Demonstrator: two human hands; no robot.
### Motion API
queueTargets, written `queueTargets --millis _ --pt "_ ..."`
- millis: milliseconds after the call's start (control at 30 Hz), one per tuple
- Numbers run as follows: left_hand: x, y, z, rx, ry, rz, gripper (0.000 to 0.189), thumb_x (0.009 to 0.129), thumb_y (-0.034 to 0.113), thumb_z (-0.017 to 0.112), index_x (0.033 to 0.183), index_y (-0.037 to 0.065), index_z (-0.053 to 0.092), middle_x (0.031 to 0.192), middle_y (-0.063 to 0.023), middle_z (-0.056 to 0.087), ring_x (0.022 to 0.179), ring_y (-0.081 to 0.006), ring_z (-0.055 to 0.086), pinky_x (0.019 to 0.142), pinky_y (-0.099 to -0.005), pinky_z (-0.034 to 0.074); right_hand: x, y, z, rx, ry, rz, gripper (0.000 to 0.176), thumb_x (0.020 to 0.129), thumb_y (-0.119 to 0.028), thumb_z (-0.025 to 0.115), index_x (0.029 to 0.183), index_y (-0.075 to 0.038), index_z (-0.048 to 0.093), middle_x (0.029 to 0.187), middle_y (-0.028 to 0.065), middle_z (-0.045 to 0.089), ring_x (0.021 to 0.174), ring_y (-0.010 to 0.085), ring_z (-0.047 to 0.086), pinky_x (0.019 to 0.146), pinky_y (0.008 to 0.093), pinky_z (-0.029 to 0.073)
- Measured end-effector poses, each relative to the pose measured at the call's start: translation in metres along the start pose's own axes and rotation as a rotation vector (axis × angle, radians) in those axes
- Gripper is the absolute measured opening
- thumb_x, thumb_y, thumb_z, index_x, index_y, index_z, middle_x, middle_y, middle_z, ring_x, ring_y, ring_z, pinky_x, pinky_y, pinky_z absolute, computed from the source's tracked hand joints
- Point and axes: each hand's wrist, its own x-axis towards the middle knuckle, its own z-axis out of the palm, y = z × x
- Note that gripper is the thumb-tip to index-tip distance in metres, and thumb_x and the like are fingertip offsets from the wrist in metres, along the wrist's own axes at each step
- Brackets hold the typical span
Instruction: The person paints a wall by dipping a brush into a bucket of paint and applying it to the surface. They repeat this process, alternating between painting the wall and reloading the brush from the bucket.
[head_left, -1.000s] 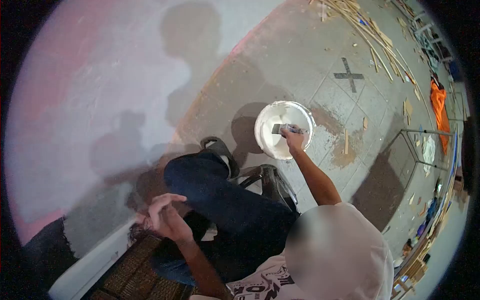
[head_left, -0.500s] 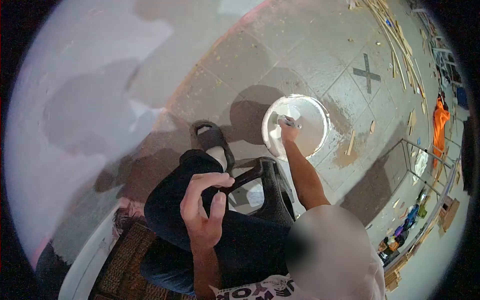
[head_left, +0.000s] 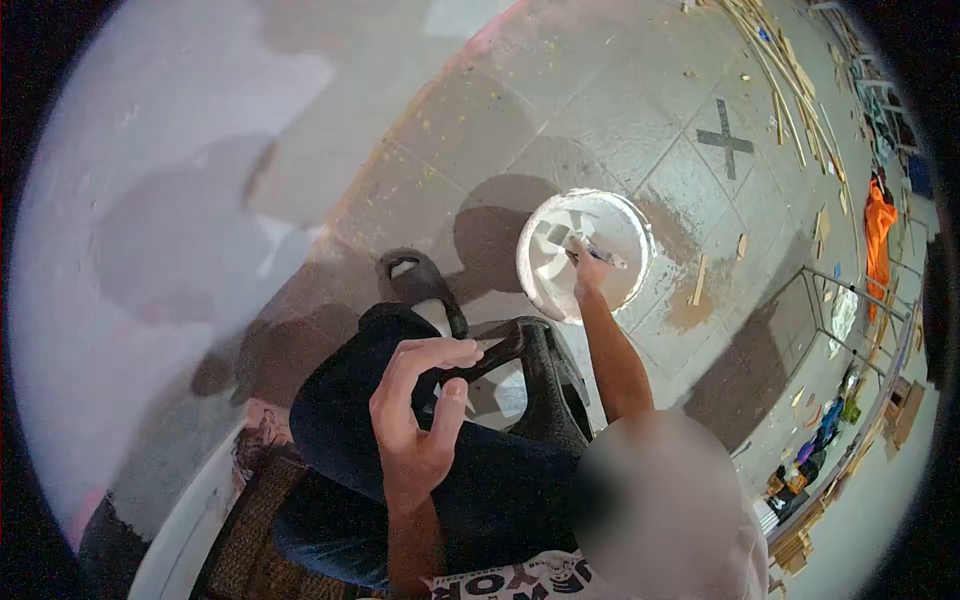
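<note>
My right hand [head_left: 592,272] is closed around the handle of what looks like a putty knife [head_left: 615,261], inside the opening of a white-coated bucket [head_left: 532,290]. Its flat greyish end [head_left: 557,234] points down and left into the bucket, where whitish material coats the walls. How much of the blade touches that material I cannot make out. Nothing is in my left hand [head_left: 415,425]; its fingers are curved and apart from the thumb, above my dark-trousered leg. Just beyond its fingertips is the dark arm of a plastic chair [head_left: 545,385].
A pale wall [head_left: 170,240] rises on the left, meeting the tiled floor. Thin wooden strips [head_left: 790,75], a metal frame [head_left: 850,340] and an orange cloth [head_left: 878,235] are at the right. A dark tape cross [head_left: 724,139] marks the floor. My sandalled foot [head_left: 420,283] rests left of the bucket.
My right hand has shifted slightly right and down within the bucket, tilting the putty knife's handle rightward. More of the flat end shows. My left hand keeps its curved pose, slightly further right.
</note>
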Motion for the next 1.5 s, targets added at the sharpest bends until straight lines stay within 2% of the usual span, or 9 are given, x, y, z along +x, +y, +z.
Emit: queueTargets --millis 200,400,500,700,900,1000,1300,1400,1500 --pt "-0.004 0.008 0.014 -0.015 -0.020 0.052 0.023 0.092 -0.001 0.061 0.113 -0.002 0.068 0.104 -0.0153 0.072 0.095 -0.0236 0.069 0.089 -0.0360 0.053 -0.003 -0.020 -0.043 -0.929 -0.058 -0.259 0.046 0.083 -0.028 0.081 0.118 0.000 0.071 0.098 0.0149 0.077 0.083 0.0259 0.075 0.077 0.0408 0.058" --pt "-0.006 0.011 0.023 0.060 -0.059 0.076 0.024 0.093 -0.004 0.060 0.116 -0.002 0.068 0.103 -0.0132 0.071 0.095 -0.0203 0.068 0.088 -0.0342 0.053 -0.008 -0.028 -0.049 -1.201 -0.061 -0.215 0.040 0.077 -0.036 0.084 0.094 0.000 0.076 0.089 0.0206 0.076 0.085 0.0357 0.075 0.078 0.0488 0.057" --pt "-0.009 0.013 0.025 0.098 -0.078 0.067 0.019 0.101 0.006 0.057 0.116 -0.001 0.065 0.106 -0.0119 0.071 0.102 -0.0206 0.069 0.095 -0.0335 0.051 0.007 -0.003 -0.062 -1.251 -0.018 -0.444 0.038 0.075 -0.036 0.084 0.087 -0.001 0.076 0.087 0.0211 0.075 0.086 0.0374 0.074 0.078 0.0498 0.056" --pt "-0.012 0.012 0.025 0.144 -0.067 0.094 0.018 0.102 0.007 0.056 0.116 0.000 0.066 0.106 -0.0119 0.072 0.100 -0.0196 0.069 0.093 -0.0330 0.052 -0.014 -0.041 -0.051 -1.053 -0.091 -0.197 0.041 0.077 -0.036 0.081 0.099 -0.002 0.074 0.091 0.0207 0.075 0.089 0.0408 0.073 0.079 0.0520 0.056" --pt "-0.016 0.010 0.020 0.130 -0.056 0.079 0.018 0.103 0.009 0.058 0.116 0.000 0.067 0.107 -0.0119 0.073 0.100 -0.0192 0.069 0.093 -0.0332 0.052 0.014 0.003 -0.068 -1.183 0.029 -0.574 0.042 0.076 -0.038 0.080 0.094 -0.001 0.075 0.083 0.0204 0.074 0.078 0.0417 0.072 0.072 0.0513 0.056" --pt "-0.018 0.011 0.018 0.123 -0.046 0.075 0.019 0.102 0.009 0.057 0.116 0.001 0.067 0.107 -0.0118 0.073 0.100 -0.0192 0.069 0.093 -0.0333 0.052 0.013 -0.012 -0.071 -1.048 -0.102 -0.196 0.044 0.076 -0.038 0.083 0.103 -0.005 0.075 0.089 0.0186 0.076 0.082 0.0397 0.073 0.076 0.0501 0.057" --pt "-0.022 0.008 0.010 0.107 0.002 0.116 0.022 0.096 -0.001 0.061 0.117 0.000 0.068 0.103 -0.0128 0.072 0.095 -0.0198 0.069 0.086 -0.0345 0.054 -0.006 -0.024 -0.065 -1.137 0.018 -0.451 0.043 0.074 -0.033 0.083 0.111 -0.011 0.076 0.090 0.0137 0.077 0.079 0.0346 0.074 0.075 0.0444 0.059" --pt "-0.023 0.011 0.008 0.145 -0.025 0.080 0.019 0.102 0.008 0.057 0.116 0.002 0.067 0.107 -0.0116 0.073 0.100 -0.0191 0.069 0.093 -0.0331 0.051 -0.029 -0.057 -0.050 -0.937 -0.057 -0.063 0.043 0.074 -0.033 0.082 0.110 -0.011 0.075 0.091 0.0120 0.077 0.081 0.0318 0.075 0.077 0.0447 0.059" --pt "-0.024 0.006 0.007 0.119 -0.023 0.085 0.019 0.102 0.008 0.056 0.116 0.002 0.067 0.106 -0.0115 0.073 0.100 -0.0192 0.069 0.093 -0.0331 0.051 -0.001 -0.015 -0.061 -1.047 -0.049 -0.552 0.038 0.075 -0.032 0.080 0.104 -0.008 0.076 0.086 0.0123 0.076 0.075 0.0293 0.074 0.070 0.0427 0.059"
